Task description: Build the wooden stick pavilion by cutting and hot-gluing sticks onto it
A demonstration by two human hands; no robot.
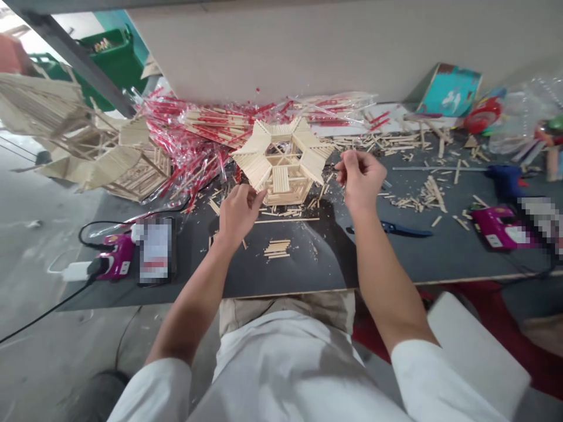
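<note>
A small hexagonal pavilion model made of wooden sticks stands on the dark table. My left hand grips its front left roof edge with fingers and thumb closed on it. My right hand hovers just right of the model, fingertips pinched together on something too small to make out. A short stack of cut sticks lies on the table in front of the model, between my arms.
Red-and-clear wrapped chopstick packs pile behind the model. Larger stick structures sit at far left. A blue cutter, blue glue gun, pink devices, a phone and scattered offcuts lie around.
</note>
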